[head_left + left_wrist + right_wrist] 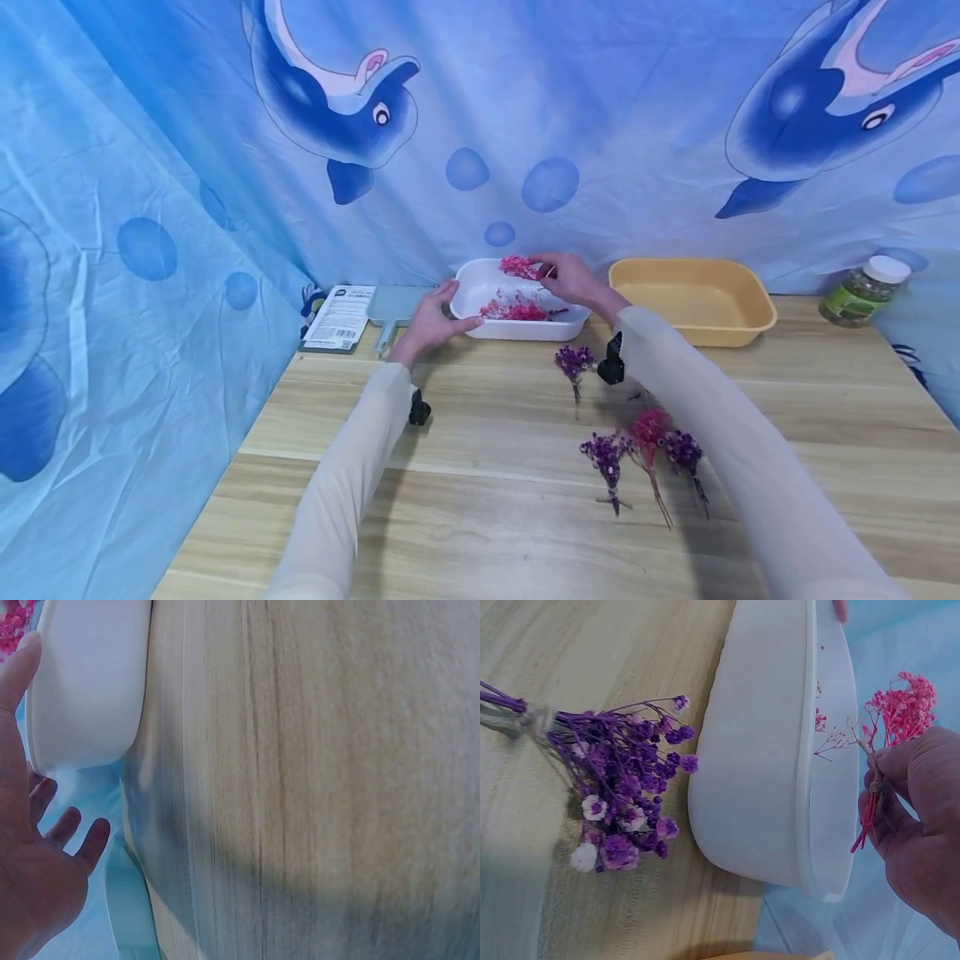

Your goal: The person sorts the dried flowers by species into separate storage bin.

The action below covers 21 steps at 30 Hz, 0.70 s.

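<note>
My right hand [572, 279] pinches a small bunch of pink dried flowers [906, 709] by its twine-tied stems, over the white basin [517, 330]. Loose pink flowers [525, 310] lie inside the basin. At the basin's left end is my left hand [433, 321], its thumb touching the rim and its other fingers spread by the end wall. In the left wrist view, part of the left hand [34, 877] is cut off by the frame edge. A tied purple flower bunch [626, 780] lies on the table in front of the basin.
Two purple bunches [607, 458] [684, 454] flank a pink bunch [649, 429] nearer the front. A yellow basin [693, 333] stands right of the white one, and a white-lidded jar [862, 292] farther right. A printed card [339, 318] and light-blue tool [390, 307] lie left.
</note>
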Each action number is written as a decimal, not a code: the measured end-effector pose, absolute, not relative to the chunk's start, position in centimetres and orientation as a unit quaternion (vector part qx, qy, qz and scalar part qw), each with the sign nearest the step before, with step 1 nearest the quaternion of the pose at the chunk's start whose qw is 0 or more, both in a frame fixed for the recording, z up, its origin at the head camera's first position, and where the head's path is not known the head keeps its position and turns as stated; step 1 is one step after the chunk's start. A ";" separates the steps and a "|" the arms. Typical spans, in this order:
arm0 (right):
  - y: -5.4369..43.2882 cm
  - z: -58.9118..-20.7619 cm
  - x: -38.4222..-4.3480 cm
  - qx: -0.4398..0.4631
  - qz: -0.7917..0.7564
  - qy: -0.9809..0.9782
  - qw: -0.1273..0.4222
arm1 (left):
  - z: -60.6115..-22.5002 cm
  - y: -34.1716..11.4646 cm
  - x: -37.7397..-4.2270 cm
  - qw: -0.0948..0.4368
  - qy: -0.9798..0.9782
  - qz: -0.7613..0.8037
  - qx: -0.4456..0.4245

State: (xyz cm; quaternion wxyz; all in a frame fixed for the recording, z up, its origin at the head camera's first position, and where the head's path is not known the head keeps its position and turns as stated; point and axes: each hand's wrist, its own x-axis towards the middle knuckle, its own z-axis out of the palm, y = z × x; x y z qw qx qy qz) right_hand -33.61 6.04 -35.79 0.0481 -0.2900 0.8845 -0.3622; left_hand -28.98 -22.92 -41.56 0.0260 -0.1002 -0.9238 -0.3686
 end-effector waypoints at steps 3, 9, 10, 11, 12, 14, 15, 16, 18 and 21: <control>5.8 -35.9 -34.0 -0.296 -0.361 0.883 0.050 | -41.6 -22.9 -29.0 0.030 -0.925 -0.364 -0.103; 5.1 -36.2 -34.0 -0.305 -0.362 0.878 0.071 | -41.5 -22.9 -28.9 0.031 -0.924 -0.366 -0.105; 5.1 -36.3 -34.0 -0.306 -0.362 0.877 0.074 | -41.5 -22.9 -28.9 0.030 -0.924 -0.365 -0.105; 5.0 -36.4 -34.0 -0.305 -0.361 0.878 0.075 | -41.5 -22.9 -28.8 0.029 -0.925 -0.365 -0.104; 5.0 -36.5 -34.0 -0.303 -0.360 0.879 0.076 | -41.4 -22.9 -28.8 0.029 -0.925 -0.364 -0.103; 4.9 -36.6 -34.1 -0.300 -0.358 0.881 0.077 | -41.4 -22.9 -28.7 0.027 -0.926 -0.362 -0.102; 4.9 -36.7 -34.1 -0.298 -0.357 0.882 0.078 | -41.3 -22.9 -28.7 0.027 -0.927 -0.360 -0.102; 4.9 -36.8 -34.1 -0.296 -0.358 0.882 0.079 | -41.3 -22.9 -28.6 0.027 -0.927 -0.359 -0.102; 4.9 -37.0 -34.2 -0.294 -0.358 0.883 0.078 | -41.2 -22.8 -28.6 0.026 -0.928 -0.357 -0.101; 4.9 -37.2 -34.3 -0.289 -0.360 0.884 0.076 | -41.2 -22.8 -28.7 0.027 -0.929 -0.353 -0.103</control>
